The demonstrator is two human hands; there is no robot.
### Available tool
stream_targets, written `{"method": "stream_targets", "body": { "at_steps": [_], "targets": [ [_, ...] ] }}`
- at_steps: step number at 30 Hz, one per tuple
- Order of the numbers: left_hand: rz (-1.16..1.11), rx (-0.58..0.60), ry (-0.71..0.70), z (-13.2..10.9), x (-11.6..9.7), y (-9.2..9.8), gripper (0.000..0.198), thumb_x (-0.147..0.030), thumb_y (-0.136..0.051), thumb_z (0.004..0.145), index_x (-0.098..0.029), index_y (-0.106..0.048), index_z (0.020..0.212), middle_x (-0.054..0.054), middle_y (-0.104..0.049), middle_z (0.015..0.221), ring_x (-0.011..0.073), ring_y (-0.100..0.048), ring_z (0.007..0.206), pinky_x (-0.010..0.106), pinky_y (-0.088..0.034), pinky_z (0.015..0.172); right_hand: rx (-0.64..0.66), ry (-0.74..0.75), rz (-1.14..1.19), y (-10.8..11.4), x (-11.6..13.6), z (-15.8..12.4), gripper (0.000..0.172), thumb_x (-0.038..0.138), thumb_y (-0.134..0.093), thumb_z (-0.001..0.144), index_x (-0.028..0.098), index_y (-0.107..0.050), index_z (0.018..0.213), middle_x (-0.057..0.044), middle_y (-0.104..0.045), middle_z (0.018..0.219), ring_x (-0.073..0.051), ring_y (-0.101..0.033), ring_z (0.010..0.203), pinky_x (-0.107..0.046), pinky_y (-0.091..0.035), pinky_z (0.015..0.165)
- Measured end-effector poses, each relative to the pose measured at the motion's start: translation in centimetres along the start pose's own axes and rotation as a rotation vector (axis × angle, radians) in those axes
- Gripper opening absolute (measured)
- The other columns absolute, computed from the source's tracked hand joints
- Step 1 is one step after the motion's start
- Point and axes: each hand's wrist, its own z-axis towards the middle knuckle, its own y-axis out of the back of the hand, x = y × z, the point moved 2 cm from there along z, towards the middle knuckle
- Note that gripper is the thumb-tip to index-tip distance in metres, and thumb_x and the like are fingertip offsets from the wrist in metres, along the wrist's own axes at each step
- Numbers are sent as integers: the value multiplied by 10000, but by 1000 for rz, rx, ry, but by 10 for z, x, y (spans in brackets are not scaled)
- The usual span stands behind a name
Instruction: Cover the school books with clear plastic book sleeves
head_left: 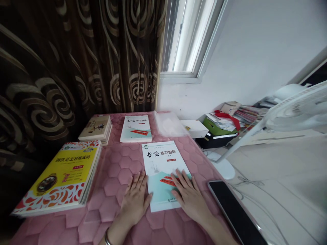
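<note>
A white and pale green calligraphy workbook (163, 189) lies closed on the pink table cover (107, 190), its front facing up. My left hand (135, 197) rests flat on the cover along the book's left edge, fingers stretched, thumb close to the lower left side. On the book's lower right part lies my right hand (187, 194), with its fingers spread over the red printed picture. Farther back is a pile of similar workbooks (136, 127). Neither hand holds anything.
Left are a stack of yellow books (66, 170) and small brown books (97, 127). A clear plastic sheet (170, 124) lies behind; a dark tablet-like slab (235, 214) runs along the right edge. A white fan (293, 112) and a green bag (217, 124) stand beyond.
</note>
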Motion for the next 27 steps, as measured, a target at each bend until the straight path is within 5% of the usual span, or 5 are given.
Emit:
{"method": "stream_targets", "body": {
  "at_steps": [14,21,27],
  "targets": [
    [-18,-26,-26,0,1,-2,603,-490,-323,981,-152,-330,1481,108,-340,1552,231,-282,1444,498,-257,1178,49,-14,46,2,3,0,572,520,-311,968,308,-322,1500,5,-242,1582,-305,-175,1468,-604,-154,1161],
    [-34,-3,-21,-2,0,0,647,-536,-332,968,-151,-320,1487,120,-324,1557,253,-250,1455,511,-261,1177,-132,-142,163,-2,-34,29,521,464,-322,962,223,-553,1361,-94,-452,1480,-292,-412,1338,-493,-417,1038],
    [-77,44,4,-2,-3,5,658,-546,-323,965,-150,-318,1491,116,-276,1574,257,-218,1465,514,-243,1185,-213,-212,68,-15,-43,49,478,418,-331,945,255,-607,1299,-98,-516,1395,-335,-418,1263,-530,-432,969]
  ]
}}
